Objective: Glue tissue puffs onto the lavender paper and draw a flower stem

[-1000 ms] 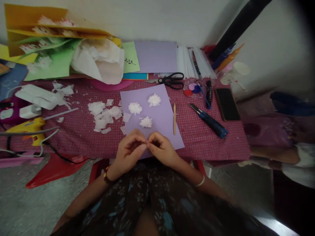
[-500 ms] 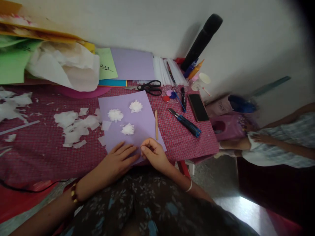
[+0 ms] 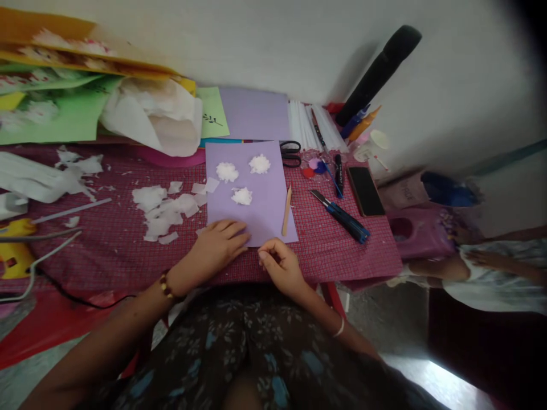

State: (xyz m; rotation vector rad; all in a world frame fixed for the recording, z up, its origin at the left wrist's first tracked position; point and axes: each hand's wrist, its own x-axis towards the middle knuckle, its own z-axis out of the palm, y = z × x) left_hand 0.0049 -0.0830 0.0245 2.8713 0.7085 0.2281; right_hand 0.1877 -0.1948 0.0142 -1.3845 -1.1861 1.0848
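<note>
Your right hand [image 3: 280,263] curls at the purple sheet's [image 3: 260,225] 6 o'clock; can't tell if its pinch is closed or gripping anything. Left hand [image 3: 220,246] lies flat, fingers out, holding nothing visible, on the 7 o'clock edge, probably steadying it. Wooden stick [image 3: 287,212] at 3, likely for reach. White tufts [image 3: 242,196] toward 12, presumably clearing workspace.

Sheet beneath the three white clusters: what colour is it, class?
The sheet is light purple, best seen in the head view.

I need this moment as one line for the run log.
left hand: over rectangular purple paper sheet; right hand: curled, contents unclear; on sheet: three white ruffled paper clumps; at right edge: pointed brown wooden stick
</note>
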